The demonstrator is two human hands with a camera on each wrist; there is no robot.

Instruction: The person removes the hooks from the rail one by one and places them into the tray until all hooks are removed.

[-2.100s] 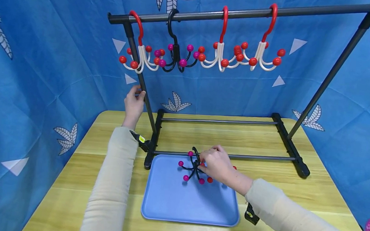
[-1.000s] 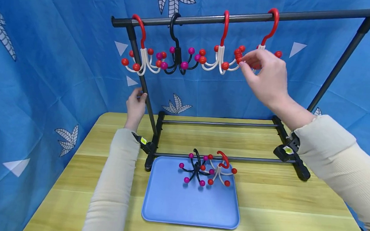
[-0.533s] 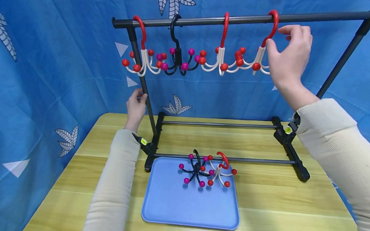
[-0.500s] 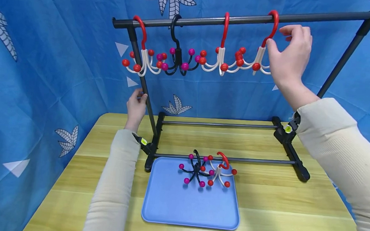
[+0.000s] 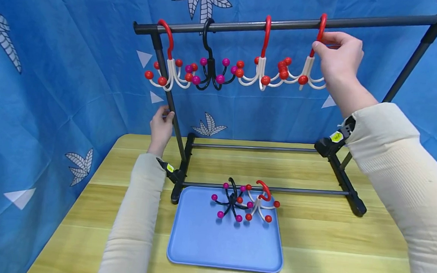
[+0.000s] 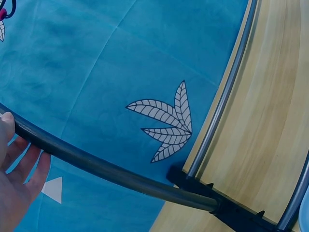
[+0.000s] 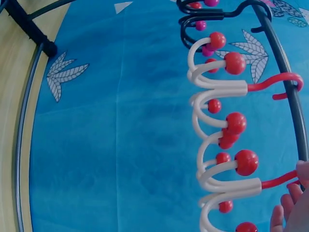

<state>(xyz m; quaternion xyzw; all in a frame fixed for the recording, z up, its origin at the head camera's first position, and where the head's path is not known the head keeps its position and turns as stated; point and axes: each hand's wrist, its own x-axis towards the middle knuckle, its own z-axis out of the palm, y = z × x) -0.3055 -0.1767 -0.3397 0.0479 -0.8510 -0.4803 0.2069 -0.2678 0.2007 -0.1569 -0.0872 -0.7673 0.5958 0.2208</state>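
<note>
My right hand (image 5: 342, 56) pinches the red hook (image 5: 321, 32) of the rightmost hanging hanger (image 5: 307, 69), just below the rack's top bar. That hanger has white curved arms tipped with red balls. In the right wrist view, my thumb and fingers (image 7: 295, 200) are at its red hook, by the bar. My left hand (image 5: 161, 126) holds the left post (image 5: 175, 127) of the black rack. The left wrist view shows the thumb on one side of the post (image 6: 96, 166) and the fingers on the other.
From the top bar (image 5: 236, 27) also hang two red-and-white hangers (image 5: 261, 68) (image 5: 170, 71) and a black one (image 5: 210, 69) with magenta balls. Below, a blue tray (image 5: 224, 245) carries a black hanger (image 5: 232, 199) and a red-and-white hanger (image 5: 258, 202).
My right hand has risen from the hangers in the tray to the rightmost hanging hanger and taken its red hook, which has turned slightly. My left hand stays on the post.
</note>
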